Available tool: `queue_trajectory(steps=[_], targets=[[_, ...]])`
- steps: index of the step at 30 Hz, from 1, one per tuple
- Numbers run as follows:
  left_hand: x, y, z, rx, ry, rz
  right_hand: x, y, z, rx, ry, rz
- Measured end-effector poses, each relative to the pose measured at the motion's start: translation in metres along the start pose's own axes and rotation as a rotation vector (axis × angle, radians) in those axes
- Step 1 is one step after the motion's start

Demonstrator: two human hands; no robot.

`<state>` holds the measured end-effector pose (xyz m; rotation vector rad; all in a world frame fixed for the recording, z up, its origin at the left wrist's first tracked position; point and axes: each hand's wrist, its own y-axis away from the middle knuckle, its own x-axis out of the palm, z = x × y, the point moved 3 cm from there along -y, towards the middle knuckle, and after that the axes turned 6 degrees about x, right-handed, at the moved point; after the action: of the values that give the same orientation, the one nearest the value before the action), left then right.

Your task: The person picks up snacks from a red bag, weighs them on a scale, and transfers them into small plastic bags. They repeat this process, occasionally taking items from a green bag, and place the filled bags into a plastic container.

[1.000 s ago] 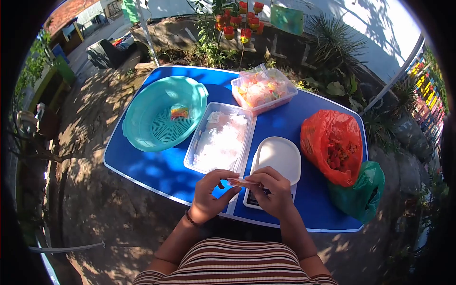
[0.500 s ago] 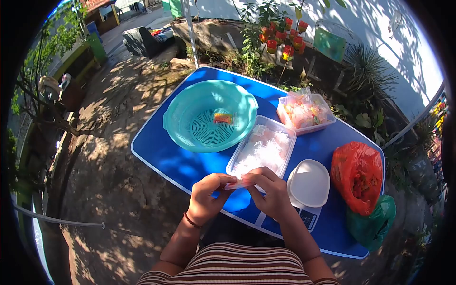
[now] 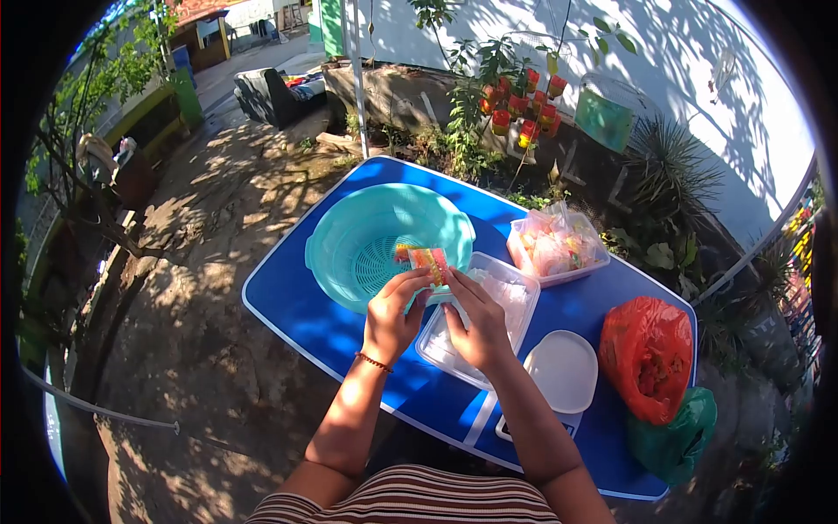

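Note:
Between my hands is a small clear packet (image 3: pixel 429 265) with red and yellow contents, raised over the near right rim of the turquoise basket (image 3: pixel 336 253). My left hand (image 3: pixel 393 319) pinches its left side, and my right hand (image 3: pixel 478 323) holds its right side with the fingertips. Part of another colourful packet (image 3: pixel 402 252) shows inside the basket. Below my right hand stands a clear tub (image 3: pixel 524 301) of white packets, partly covered by the hand. A second tub (image 3: pixel 559 279) behind it is heaped with filled colourful packets.
On the blue table (image 3: pixel 288 284), a white lid or tray (image 3: pixel 563 371) sits on a scale (image 3: pixel 504 428). A red bag (image 3: pixel 642 336) with reddish contents and a green bag (image 3: pixel 676 441) lie at the right. Plants and a wall stand behind.
Both hands have moved up and forward from the tub's near edge to the basket's rim. The packet is now lifted, and its red and yellow contents show.

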<state>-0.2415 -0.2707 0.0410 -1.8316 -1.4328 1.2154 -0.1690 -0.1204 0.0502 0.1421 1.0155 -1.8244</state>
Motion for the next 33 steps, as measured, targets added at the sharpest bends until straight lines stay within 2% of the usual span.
queue_trajectory(steps=[4,7,10,12,14,17,22,33], targets=[[0.006,0.005,0.007,-0.079,-0.118,0.14,0.025,-0.002,-0.026,0.022,-0.01,0.169],[0.012,0.017,0.012,-0.179,-0.148,0.223,0.034,0.003,-0.031,-0.067,0.036,0.187],[0.007,0.017,-0.01,-0.035,-0.267,0.21,0.027,0.009,-0.022,-0.017,-0.008,0.159],[0.005,0.017,-0.033,-0.078,-0.196,0.21,0.008,0.019,-0.006,0.021,0.011,0.171],[0.012,0.022,-0.05,-0.069,-0.118,0.232,-0.015,0.036,0.006,0.039,0.06,0.06],[0.035,0.03,-0.077,-0.053,-0.028,0.336,-0.054,0.072,0.005,0.085,0.163,0.028],[0.103,0.026,-0.122,0.035,0.171,0.555,-0.125,0.124,-0.002,0.245,0.325,-0.127],[0.231,0.029,-0.236,0.244,0.473,0.703,-0.259,0.22,0.004,0.488,0.617,-0.418]])
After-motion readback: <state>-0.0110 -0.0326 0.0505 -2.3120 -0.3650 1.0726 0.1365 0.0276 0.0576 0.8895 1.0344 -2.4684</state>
